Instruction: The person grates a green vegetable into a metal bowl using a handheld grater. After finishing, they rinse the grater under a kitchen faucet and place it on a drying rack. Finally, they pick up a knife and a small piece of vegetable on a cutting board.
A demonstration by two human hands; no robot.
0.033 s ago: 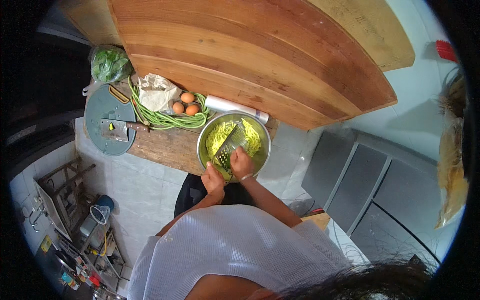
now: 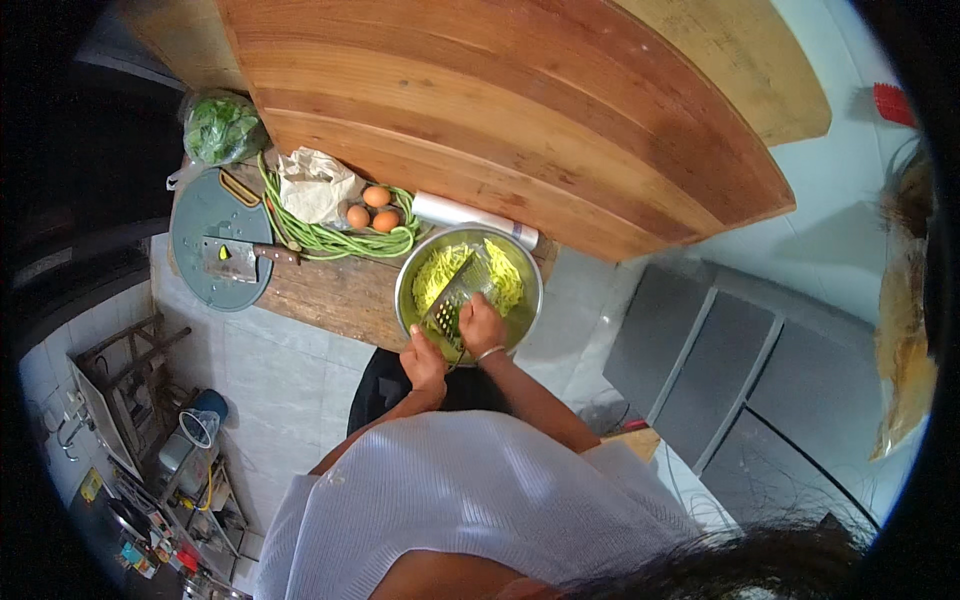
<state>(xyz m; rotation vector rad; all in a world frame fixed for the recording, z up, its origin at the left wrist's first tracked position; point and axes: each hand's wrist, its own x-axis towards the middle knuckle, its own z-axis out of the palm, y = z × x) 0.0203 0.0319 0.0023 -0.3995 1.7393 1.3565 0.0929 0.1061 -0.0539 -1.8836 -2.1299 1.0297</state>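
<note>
A metal grater (image 2: pixel 460 290) lies slantwise inside a steel bowl (image 2: pixel 537 290), over a heap of yellow-green vegetable shreds (image 2: pixel 437 268). My left hand (image 2: pixel 424 362) is closed around the grater's near end at the bowl's front rim. Over the grater's right side, my right hand (image 2: pixel 482 326) is closed with its fingers pressed to the perforated face. Something green shows beneath those fingers, but the hand hides most of it and its kind is unclear. A bracelet circles my right wrist.
The wooden bench (image 2: pixel 340 300) also bears a grey round cutting board (image 2: pixel 205 285) with a cleaver (image 2: pixel 235 262), long green beans (image 2: pixel 350 243), three eggs (image 2: pixel 377 196), a cloth bag (image 2: pixel 315 185), bagged greens (image 2: pixel 220 130) and a plastic roll (image 2: pixel 470 217). Large wooden boards (image 2: pixel 500 110) stand behind.
My right hand has shifted very slightly on the grater. My left hand keeps its grip, and the bowl and the other things stay in place.
</note>
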